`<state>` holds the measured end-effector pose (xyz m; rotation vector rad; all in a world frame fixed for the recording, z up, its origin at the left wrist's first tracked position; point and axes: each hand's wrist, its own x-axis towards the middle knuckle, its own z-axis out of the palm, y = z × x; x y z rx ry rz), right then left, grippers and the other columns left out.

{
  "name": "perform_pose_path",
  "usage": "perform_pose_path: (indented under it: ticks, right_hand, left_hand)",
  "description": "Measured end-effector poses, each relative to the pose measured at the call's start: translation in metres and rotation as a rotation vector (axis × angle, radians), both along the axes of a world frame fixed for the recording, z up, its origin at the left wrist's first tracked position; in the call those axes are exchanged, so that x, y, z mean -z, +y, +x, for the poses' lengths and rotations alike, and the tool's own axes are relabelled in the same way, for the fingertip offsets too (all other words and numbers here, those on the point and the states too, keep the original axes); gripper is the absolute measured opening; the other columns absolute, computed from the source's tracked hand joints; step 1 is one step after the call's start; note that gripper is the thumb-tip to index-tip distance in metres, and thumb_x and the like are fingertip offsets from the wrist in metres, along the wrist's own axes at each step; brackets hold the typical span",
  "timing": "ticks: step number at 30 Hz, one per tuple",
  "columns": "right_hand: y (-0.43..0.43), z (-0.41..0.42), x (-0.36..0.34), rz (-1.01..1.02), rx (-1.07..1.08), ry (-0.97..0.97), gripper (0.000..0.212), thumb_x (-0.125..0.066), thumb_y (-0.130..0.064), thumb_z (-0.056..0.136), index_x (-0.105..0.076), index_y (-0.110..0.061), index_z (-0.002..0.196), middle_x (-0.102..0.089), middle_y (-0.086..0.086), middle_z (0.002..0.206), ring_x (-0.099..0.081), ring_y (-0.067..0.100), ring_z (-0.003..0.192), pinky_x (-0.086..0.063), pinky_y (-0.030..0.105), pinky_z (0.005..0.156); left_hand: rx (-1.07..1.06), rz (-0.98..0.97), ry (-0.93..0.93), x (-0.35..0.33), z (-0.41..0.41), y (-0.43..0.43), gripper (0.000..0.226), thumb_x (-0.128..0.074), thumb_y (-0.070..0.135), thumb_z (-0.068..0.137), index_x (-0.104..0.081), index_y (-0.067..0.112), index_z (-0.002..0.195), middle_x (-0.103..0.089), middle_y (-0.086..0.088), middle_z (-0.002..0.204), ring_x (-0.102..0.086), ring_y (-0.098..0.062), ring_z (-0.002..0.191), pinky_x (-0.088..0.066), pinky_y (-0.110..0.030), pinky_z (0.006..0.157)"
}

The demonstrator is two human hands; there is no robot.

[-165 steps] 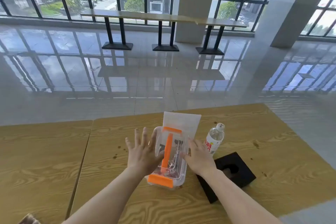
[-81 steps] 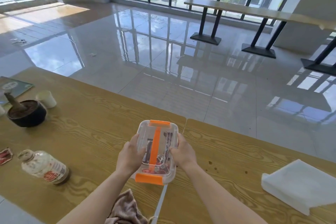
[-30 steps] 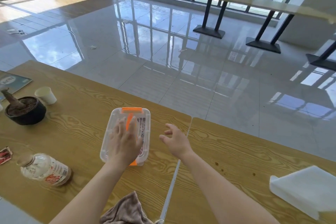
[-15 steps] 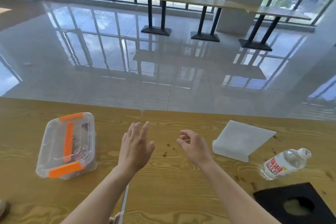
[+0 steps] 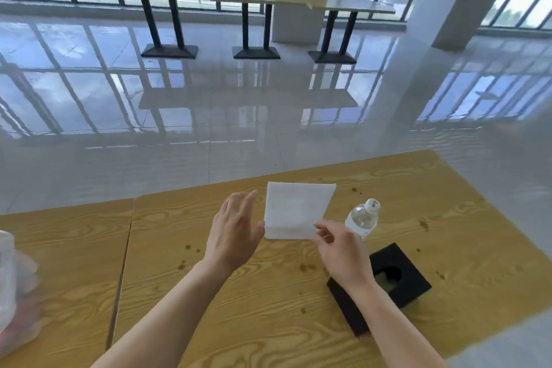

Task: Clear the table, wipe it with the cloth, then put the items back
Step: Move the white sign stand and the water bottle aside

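**Slab lies between 2 empty hands**

The white slab lies flat on the table, just ahead of both hands and between them. Its near edge faces the person and its sides run away from them, leaning slightly right.

The left hand hovers at the slab's left near corner. Its fingers are straight and a little spread, palm turned toward the slab's side, and it holds nothing. The right hand is at the right near corner with its fingers loosely curled, the forefinger tip overlapping that corner and the thumb tucked beneath. It grips nothing, and whether the fingertip touches the slab cannot be told.

The right hand looks marginally nearer, though both are within easy reach of an edge. The slab's 2 side edges line up with the 2 palms, so the likely move is a 2-handed lift from the sides.

A bottle lies just right of the slab and just beyond the right hand, its cap pointing away. A black block with a round hole sits nearer, under the right wrist. A clear box shows blurred at the far left. Brown spots dot the wood, so clearing seems only partly done and wiping not yet begun. No cloth is in view.
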<state>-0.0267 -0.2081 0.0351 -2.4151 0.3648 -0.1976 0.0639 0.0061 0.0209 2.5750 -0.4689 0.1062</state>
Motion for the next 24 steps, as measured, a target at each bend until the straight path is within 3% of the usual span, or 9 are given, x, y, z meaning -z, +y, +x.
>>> perform_pose_path:
  ticks: [7,13,15,18,20,24]
  right_hand:
    - [-0.072,-0.011,-0.011,-0.09,0.154,-0.183,0.013,-0.07,-0.023,0.091,-0.07,-0.017,0.104,-0.067,-0.005,0.094,-0.063,0.005,0.078,-0.043,0.01,0.062]
    - [-0.108,0.007,-0.015,-0.151,0.245,-0.221,0.02,-0.072,-0.026,0.089,-0.066,-0.016,0.106,-0.057,-0.004,0.094,-0.055,0.005,0.071,-0.043,0.02,0.057]
    - [-0.114,0.013,-0.015,-0.188,0.235,-0.182,0.033,-0.072,-0.029,0.09,-0.063,-0.015,0.118,-0.057,-0.001,0.107,-0.059,0.013,0.086,-0.046,0.024,0.066]
    - [-0.121,0.02,-0.013,-0.205,0.143,-0.072,0.054,-0.071,-0.032,0.09,-0.052,-0.017,0.139,-0.053,0.002,0.132,-0.051,0.02,0.122,-0.047,0.033,0.093]
    - [-0.123,0.024,-0.012,-0.168,0.098,-0.009,0.062,-0.07,-0.032,0.091,-0.045,-0.02,0.147,-0.05,0.0,0.142,-0.047,0.02,0.13,-0.042,0.036,0.102]
    - [-0.123,0.031,-0.008,-0.124,0.054,0.056,0.062,-0.066,-0.029,0.094,-0.041,-0.024,0.15,-0.049,0.0,0.146,-0.046,0.019,0.132,-0.041,0.033,0.102]
  left_hand:
    - [0.072,0.038,-0.103,-0.013,0.022,-0.061,0.064,-0.062,0.035,0.091,-0.036,0.019,0.147,-0.036,-0.015,0.15,-0.032,-0.032,0.141,-0.042,-0.049,0.106]
    - [0.092,0.144,-0.14,-0.015,0.044,-0.088,0.063,-0.06,0.037,0.092,-0.034,0.023,0.147,-0.034,-0.014,0.153,-0.021,-0.035,0.147,-0.032,-0.051,0.113]
    - [0.113,0.194,-0.129,-0.015,0.051,-0.093,0.062,-0.06,0.038,0.092,-0.034,0.024,0.147,-0.037,-0.012,0.151,-0.022,-0.034,0.147,-0.029,-0.051,0.115]
    - [0.141,0.269,-0.111,-0.014,0.058,-0.1,0.058,-0.058,0.04,0.093,-0.039,0.024,0.145,-0.05,-0.006,0.14,-0.038,-0.028,0.136,-0.03,-0.05,0.112]
    - [0.152,0.301,-0.087,-0.013,0.061,-0.103,0.053,-0.056,0.041,0.094,-0.044,0.025,0.142,-0.056,-0.004,0.133,-0.046,-0.027,0.129,-0.031,-0.048,0.11]
    - [0.161,0.333,-0.039,-0.008,0.067,-0.105,0.043,-0.056,0.039,0.095,-0.052,0.026,0.135,-0.063,-0.001,0.122,-0.055,-0.026,0.117,-0.036,-0.04,0.101]
